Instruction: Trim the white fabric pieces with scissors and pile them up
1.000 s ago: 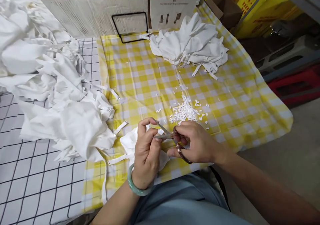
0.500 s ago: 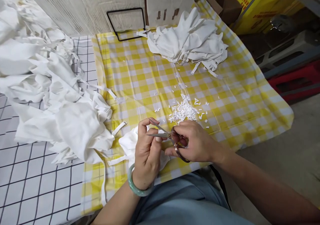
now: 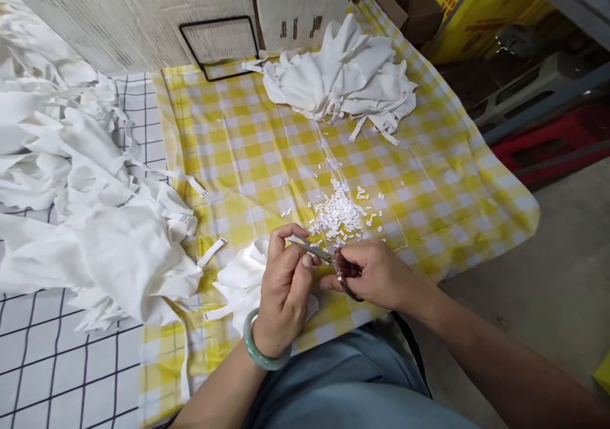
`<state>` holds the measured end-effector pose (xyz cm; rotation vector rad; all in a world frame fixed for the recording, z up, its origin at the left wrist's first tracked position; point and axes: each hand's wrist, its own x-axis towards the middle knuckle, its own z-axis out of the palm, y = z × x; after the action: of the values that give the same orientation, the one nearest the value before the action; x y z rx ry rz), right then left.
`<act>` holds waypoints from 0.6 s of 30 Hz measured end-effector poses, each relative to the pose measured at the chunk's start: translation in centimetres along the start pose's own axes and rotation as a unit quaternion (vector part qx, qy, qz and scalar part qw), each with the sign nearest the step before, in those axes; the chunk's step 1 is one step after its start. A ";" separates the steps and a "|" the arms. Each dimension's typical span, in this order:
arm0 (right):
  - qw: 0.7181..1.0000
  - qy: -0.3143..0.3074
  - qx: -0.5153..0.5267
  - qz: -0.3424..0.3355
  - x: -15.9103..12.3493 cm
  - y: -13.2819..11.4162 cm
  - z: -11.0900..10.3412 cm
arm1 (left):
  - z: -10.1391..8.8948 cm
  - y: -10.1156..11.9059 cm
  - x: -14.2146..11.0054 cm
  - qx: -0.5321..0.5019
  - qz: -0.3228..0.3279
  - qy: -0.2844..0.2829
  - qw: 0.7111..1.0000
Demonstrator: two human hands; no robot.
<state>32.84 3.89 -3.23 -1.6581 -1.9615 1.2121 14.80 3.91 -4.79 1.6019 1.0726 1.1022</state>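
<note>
By the bench's near edge, right hand clamps scissors; left hand bunches together over white cloth; room opens rightward.

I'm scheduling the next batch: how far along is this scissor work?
Well under way, judging by the white snippets; the far white pile may be finished pieces, though I can't confirm it. In hand: scissors in the right hand, blades at the left hand, a white piece beneath. Remaining, perhaps: the bigger white heap at left.
</note>
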 end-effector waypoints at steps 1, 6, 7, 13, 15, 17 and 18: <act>0.999 -0.005 0.027 0.021 -0.2 0.3 0.1 | 0.3 0.0 0.1 -0.005 -0.007 -0.006 1.000; 0.983 0.008 0.148 0.112 -0.4 2.0 -0.4 | -0.4 0.4 0.4 -0.010 -0.048 -0.030 0.998; 0.984 0.023 0.138 0.112 -0.4 2.0 -0.7 | -1.4 0.6 0.2 0.000 -0.053 -0.040 0.998; 0.997 0.013 0.009 -0.076 -0.9 -0.2 1.2 | -9.3 0.7 -5.8 0.241 -0.070 0.003 0.968; 0.989 -0.022 -0.005 -0.143 -0.5 -1.3 3.9 | -9.9 0.0 -8.4 0.301 -0.080 -0.003 0.950; 0.982 -0.033 -0.001 -0.188 0.4 -2.4 6.8 | -9.5 -0.7 -9.7 0.298 -0.086 -0.029 0.950; 0.980 -0.030 0.009 -0.197 1.0 -3.1 7.9 | -9.1 -0.9 -9.7 0.283 -0.083 -0.035 0.955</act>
<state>25.08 1.70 -5.94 -1.1572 -2.1722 1.1294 3.68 -3.43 -5.61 1.9250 1.5371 0.6455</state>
